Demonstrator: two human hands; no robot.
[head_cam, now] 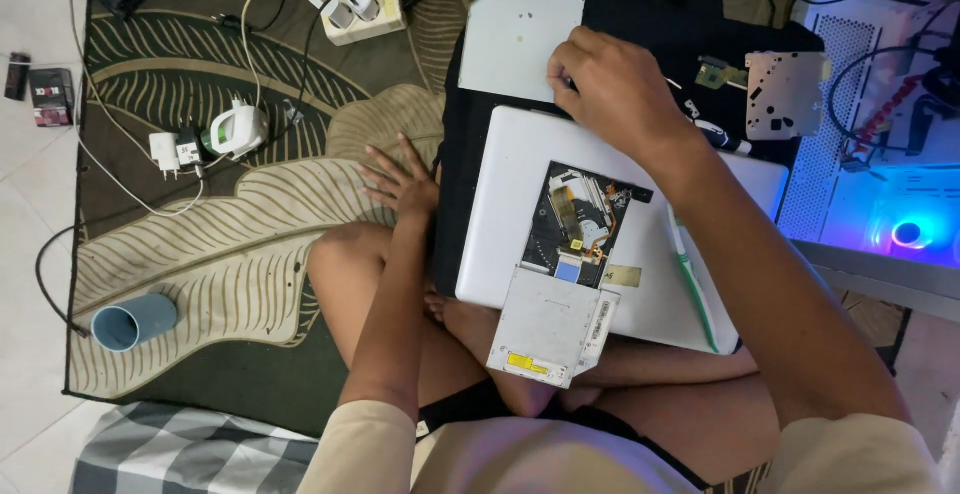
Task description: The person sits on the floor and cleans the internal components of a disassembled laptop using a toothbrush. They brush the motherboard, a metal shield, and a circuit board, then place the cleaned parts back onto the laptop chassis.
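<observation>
I sit cross-legged with a white laptop lying closed across my legs. On its lid rests an opened optical drive with its black inner mechanism bare and its silver tray end hanging over the near edge. My right hand reaches past the laptop's far edge, fingers curled at the corner of a flat silver metal cover plate; what the fingertips pinch is hidden. My left hand rests flat on the rug with fingers spread, holding nothing. A green-and-white toothbrush lies on the laptop under my right forearm.
A leaf-patterned rug carries a blue cup on its side, white chargers and a power strip with cables. A perforated metal plate and small circuit board lie on black cloth. A lit computer case stands right.
</observation>
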